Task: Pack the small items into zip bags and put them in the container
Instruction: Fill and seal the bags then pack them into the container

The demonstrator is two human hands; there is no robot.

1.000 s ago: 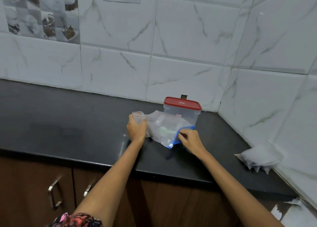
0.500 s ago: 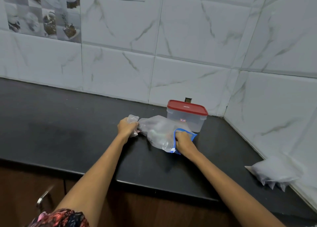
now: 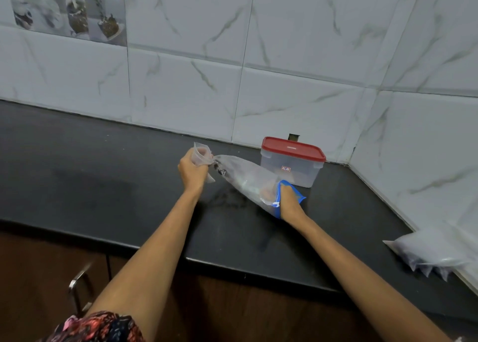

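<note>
Both grips were busy on one zip bag point(image 3: 248, 179), which lay stretched slantwise over the dark tabletop point(image 3: 103, 186) between them. At the bag's far, closed end the left hand point(image 3: 192, 169) was clenched round the gathered plastic, a twist of it sticking up above the fist; this looked like an anchor, keeping the film taut. At the near end the right hand point(image 3: 288, 199) had its fingers curled over the blue zip strip point(image 3: 297, 195), grasping the mouth, most likely to run the seal shut or hold it closed. A few small items point(image 3: 221, 170) showed as dark specks inside, just beside the left grip, and something pale sat near the right grip; what they were could not be made out. Just beyond the right grip stood the clear container point(image 3: 292, 171), its red lid point(image 3: 292, 149) on, so it probably needed opening before the bag could go in. Well off to the right of that grip, against the tiled wall point(image 3: 284, 57), lay a stack of spare bags point(image 3: 434, 251), presumably kept within reach for later packing.
</note>
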